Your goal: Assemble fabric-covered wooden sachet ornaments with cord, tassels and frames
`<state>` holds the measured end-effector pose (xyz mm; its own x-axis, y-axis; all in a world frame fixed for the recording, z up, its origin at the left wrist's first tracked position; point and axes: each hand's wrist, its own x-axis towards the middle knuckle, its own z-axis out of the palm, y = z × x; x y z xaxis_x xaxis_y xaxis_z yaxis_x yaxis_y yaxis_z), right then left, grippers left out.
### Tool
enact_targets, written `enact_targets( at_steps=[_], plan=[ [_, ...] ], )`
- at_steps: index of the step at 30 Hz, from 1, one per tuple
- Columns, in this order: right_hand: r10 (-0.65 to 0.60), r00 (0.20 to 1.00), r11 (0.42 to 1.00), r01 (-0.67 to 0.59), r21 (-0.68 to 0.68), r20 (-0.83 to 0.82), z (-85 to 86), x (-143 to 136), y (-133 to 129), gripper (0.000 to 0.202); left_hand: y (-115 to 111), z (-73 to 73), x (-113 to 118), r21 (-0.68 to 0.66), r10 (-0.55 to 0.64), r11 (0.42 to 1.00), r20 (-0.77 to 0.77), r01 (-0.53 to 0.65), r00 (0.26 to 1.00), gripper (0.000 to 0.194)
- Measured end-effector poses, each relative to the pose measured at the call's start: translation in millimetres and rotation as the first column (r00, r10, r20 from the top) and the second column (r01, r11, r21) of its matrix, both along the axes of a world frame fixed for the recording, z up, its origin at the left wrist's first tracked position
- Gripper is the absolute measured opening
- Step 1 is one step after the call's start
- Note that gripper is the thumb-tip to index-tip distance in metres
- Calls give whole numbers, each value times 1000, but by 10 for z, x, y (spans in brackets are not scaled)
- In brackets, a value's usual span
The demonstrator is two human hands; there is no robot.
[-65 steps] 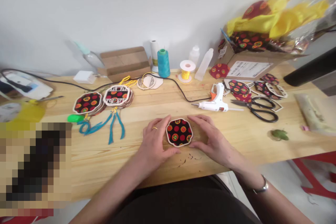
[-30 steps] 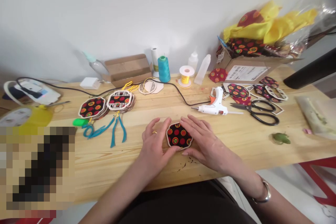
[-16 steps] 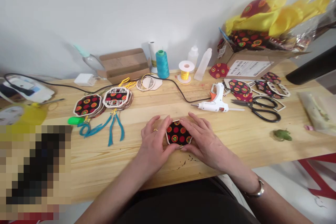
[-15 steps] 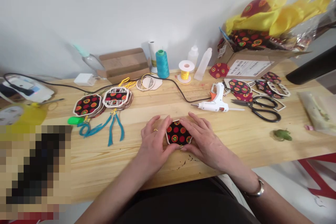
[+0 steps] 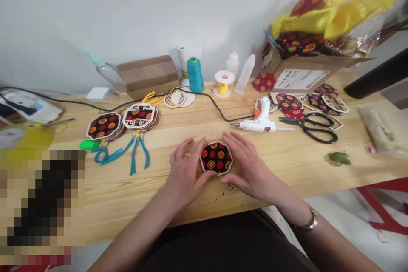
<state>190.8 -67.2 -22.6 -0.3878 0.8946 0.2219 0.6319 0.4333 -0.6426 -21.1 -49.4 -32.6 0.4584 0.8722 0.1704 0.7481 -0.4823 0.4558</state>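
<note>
A fabric-covered plaque point(image 5: 216, 158) with a pale scalloped frame and a black floral print lies at the front of the wooden table. Its left side sits between the thumb and fingers of my left hand point(image 5: 188, 168), which grips that edge. My right hand point(image 5: 250, 168) is beside the right edge, fingers and thumb apart, holding nothing. Beyond my right hand lies a white glue gun point(image 5: 257, 117), its nozzle pointing left. Black-handled scissors point(image 5: 314, 127) rest to the right of it. On the left are two stacks of similar plaques, one topped by a lattice-fronted plaque point(image 5: 139, 116) with blue tassels point(image 5: 135, 153).
Along the wall stand a blue thread cone point(image 5: 195, 75), a yellow cord spool point(image 5: 223, 84), white bottles point(image 5: 245, 75) and an open cardboard box point(image 5: 148, 77). A fabric-filled carton point(image 5: 301, 74) is at back right. A black cable point(image 5: 215, 104) crosses the table.
My right hand has let go of the plaque's right side and opened slightly away to the right, uncovering that edge. My left hand keeps its hold. The view has shifted slightly.
</note>
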Motion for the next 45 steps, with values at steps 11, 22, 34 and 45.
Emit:
enact_targets(
  at_steps=[11,22,34,45],
  plan=[
    [-307,891,945,328,8,-335,188,25,-85,21,-7,155,-51,-64,192,981,459,-184,867,18],
    [80,905,969,-169,180,419,496,-459,940,16,-24,186,-49,-68,162,987,454,-147,876,20],
    [108,806,922,-300,244,582,41,-970,1623,34,-27,176,-76,30,80,994,457,-105,886,17],
    [305,837,910,-396,118,454,215,-670,1095,35,-42,167,-58,35,71,995,431,-95,900,15]
  ],
)
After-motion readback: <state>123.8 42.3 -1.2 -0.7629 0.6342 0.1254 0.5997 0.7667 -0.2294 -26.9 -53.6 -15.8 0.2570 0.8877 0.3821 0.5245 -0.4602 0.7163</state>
